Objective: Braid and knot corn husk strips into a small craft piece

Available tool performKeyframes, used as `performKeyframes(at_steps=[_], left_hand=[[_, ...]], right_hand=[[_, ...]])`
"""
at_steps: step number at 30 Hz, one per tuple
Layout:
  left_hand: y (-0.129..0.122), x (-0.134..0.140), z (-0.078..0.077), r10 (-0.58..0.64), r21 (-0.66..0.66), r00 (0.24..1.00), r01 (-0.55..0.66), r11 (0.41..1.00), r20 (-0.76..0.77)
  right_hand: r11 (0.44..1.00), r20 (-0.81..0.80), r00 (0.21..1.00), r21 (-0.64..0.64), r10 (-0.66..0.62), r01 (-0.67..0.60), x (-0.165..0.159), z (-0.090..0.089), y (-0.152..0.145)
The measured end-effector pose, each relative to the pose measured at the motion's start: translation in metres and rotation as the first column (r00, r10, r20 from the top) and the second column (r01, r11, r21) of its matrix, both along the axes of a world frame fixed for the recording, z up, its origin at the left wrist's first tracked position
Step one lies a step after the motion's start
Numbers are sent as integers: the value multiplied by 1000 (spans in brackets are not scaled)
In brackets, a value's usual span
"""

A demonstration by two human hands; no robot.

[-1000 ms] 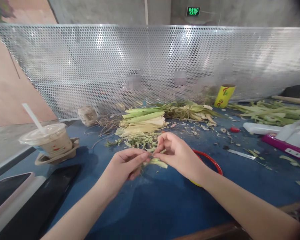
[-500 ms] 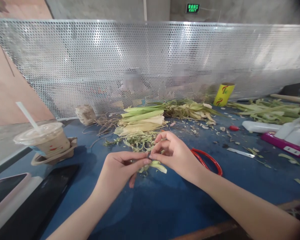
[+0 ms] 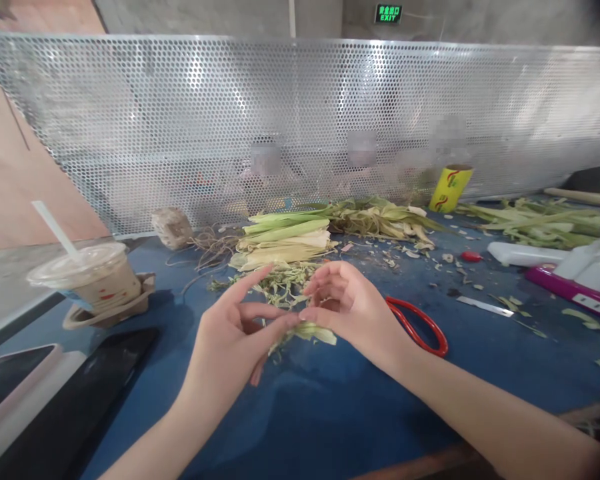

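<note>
My left hand (image 3: pixel 237 333) is closed in a pinch, its index finger lifted and pointing away from me. Fingertip to fingertip with it, my right hand (image 3: pixel 347 303) is pinched too. Whatever small thing sits between the fingertips is hidden. Just beneath them shows a pale green piece of husk (image 3: pixel 317 332); I cannot tell whether it is held or lies on the table. Behind the hands are a heap of thin green sprigs (image 3: pixel 285 283) and a stack of corn husks (image 3: pixel 285 237). Red-handled scissors (image 3: pixel 423 327), partly covered by my right wrist, lie to the right.
A lidded drink cup (image 3: pixel 100 277) in a cardboard holder and a black tablet-like slab (image 3: pixel 80 400) are at left. On the right lie a craft knife blade (image 3: pixel 485 307), a purple power strip (image 3: pixel 575 293) and a white glue gun (image 3: pixel 525 254). A perforated metal screen (image 3: pixel 300 100) closes the back.
My left index finger has lifted away from the fingertips and now points up and forward. Both hands stay together in nearly the same place.
</note>
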State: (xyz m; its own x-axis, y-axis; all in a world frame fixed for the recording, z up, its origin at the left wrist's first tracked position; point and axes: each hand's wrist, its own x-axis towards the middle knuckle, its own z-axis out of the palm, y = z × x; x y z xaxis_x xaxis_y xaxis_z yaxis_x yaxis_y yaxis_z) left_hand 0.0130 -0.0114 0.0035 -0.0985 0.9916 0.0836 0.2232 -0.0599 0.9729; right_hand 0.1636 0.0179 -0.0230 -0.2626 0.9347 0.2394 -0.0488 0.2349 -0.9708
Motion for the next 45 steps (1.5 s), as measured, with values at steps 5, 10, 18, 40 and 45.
performKeyframes(at_steps=[5,10,18,40,45], left_hand=[[-4,-1,5,91,141,995,-97,985,46],[-6,1,1,54,198,994,-71,978,91],[-7,-1,-10,6,373,997,-37,927,83],[-9,1,-11,-123,298,956,40,954,265],[-10,2,-14,-169,312,930,63,948,327]], right_hand=[[996,221,974,-87,41,-22,2,-3,1],[981,140,976,-118,168,-152,-2,-5,-1],[992,44,994,-78,104,-101,-2,-4,-1],[422,9,883,881,-469,215,-2,-6,-18],[271,1,891,953,-455,138,2,-6,-18]])
